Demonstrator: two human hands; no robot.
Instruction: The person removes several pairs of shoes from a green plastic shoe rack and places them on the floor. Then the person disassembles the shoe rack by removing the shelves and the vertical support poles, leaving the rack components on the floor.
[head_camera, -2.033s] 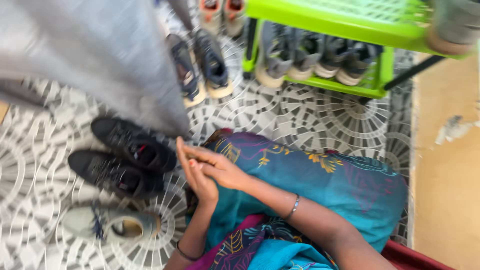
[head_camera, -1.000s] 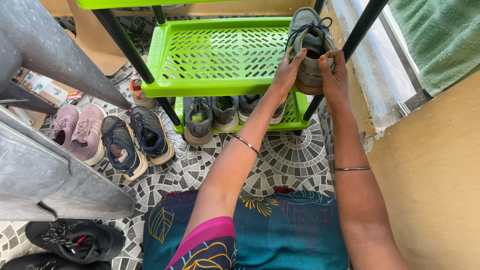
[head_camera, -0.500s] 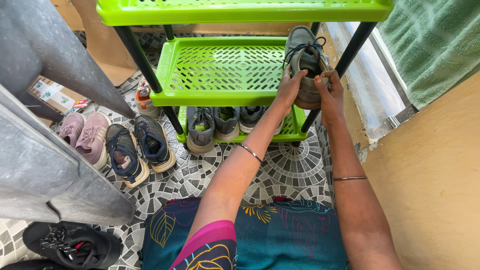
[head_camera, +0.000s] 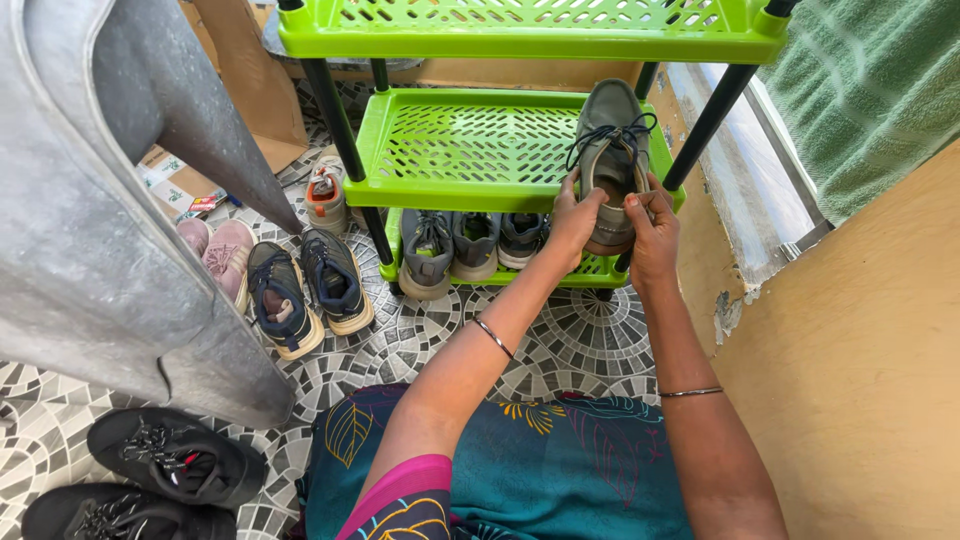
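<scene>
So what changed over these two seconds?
Two seconds back both hands rested together in the lap. Now the left hand and right hand grip a grey shoe at the right end of the green rack's middle shelf, its heel over the front edge. Since a second ago, little differs. The floor shoes stayed put.

Grey shoe (head_camera: 608, 135) (lime-green rack (head_camera: 460, 190))

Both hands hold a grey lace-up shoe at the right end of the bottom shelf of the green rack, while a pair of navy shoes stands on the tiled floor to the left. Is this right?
Not quite. In the head view the left hand and right hand hold the grey lace-up shoe at the right end of the middle shelf, not the bottom one. The navy shoes stand on the tiled floor to the left, as you say.
</scene>
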